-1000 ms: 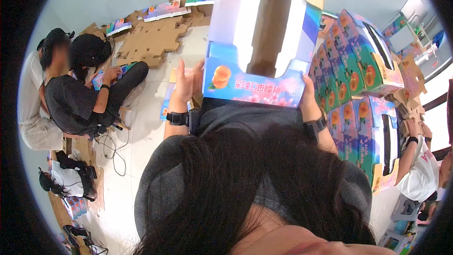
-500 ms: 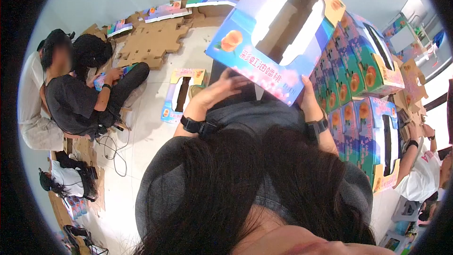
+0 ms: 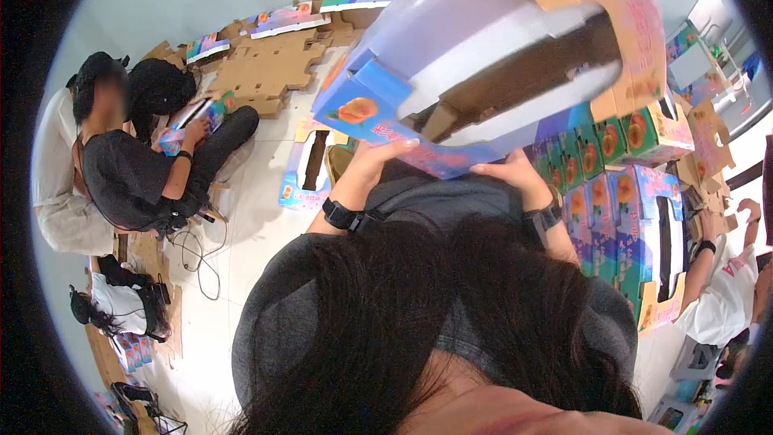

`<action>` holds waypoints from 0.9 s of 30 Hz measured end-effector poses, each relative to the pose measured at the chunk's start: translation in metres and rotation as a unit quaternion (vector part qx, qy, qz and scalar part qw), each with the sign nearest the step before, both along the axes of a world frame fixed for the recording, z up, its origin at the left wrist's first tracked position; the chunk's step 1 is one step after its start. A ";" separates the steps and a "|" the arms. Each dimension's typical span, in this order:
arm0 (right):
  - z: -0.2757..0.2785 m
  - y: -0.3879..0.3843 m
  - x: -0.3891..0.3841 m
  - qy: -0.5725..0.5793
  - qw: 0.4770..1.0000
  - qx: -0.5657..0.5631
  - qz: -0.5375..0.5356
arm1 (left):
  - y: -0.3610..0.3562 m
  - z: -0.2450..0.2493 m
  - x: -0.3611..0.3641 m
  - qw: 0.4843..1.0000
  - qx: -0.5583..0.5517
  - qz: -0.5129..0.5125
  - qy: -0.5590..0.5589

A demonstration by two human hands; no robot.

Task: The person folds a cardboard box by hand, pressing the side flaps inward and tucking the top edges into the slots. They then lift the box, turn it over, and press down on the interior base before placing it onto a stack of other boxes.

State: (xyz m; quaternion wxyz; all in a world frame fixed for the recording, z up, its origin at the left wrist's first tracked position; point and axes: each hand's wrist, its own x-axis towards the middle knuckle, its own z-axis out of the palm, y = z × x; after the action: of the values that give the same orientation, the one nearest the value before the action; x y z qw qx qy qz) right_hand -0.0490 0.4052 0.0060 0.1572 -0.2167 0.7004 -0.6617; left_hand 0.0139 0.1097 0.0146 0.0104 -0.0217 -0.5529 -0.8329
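Note:
A printed cardboard box [image 3: 475, 12] with peach pictures and a long opening in its top is held up in front of me, tilted. My left hand [image 3: 374, 165] grips its lower edge near the left corner, thumb on the printed side. My right hand [image 3: 519, 177] holds the lower edge further right, thumb against the box and fingers partly hidden beneath it. Brown cardboard shows inside the opening. Parts of the box are blurred.
Stacked finished boxes [image 3: 632, 217] stand close on my right. Another box [image 3: 310, 163] is on the floor to my left. Flat cardboard [image 3: 262, 68] lies by the wall. Seated co-workers [image 3: 133, 169] are at the left; one co-worker [image 3: 721, 294] is at the right.
The box has come closer and tipped, its opening now slanting more sideways. My left hand has closed on its lower edge, and my right hand has moved down to the bottom edge.

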 end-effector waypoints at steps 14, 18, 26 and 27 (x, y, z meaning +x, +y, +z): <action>0.002 -0.013 0.012 0.180 0.963 0.195 0.034 | -0.005 0.018 0.001 0.993 -0.045 0.049 0.096; 0.001 -0.012 0.011 0.206 0.963 0.176 0.011 | 0.001 -0.001 -0.009 0.998 -0.033 0.033 0.039; 0.002 -0.016 0.007 0.246 0.955 0.161 -0.030 | 0.012 -0.003 -0.017 0.990 -0.094 0.031 0.098; 0.004 -0.016 0.008 0.237 0.958 0.161 -0.018 | 0.012 -0.002 -0.016 0.991 -0.089 0.031 0.094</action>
State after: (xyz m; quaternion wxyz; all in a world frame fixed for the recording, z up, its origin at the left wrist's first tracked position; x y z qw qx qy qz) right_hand -0.0407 0.3889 0.0099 0.0070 -0.3264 0.8189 -0.4720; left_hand -0.0023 0.1220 0.0121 0.0861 -0.0835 -0.6219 -0.7739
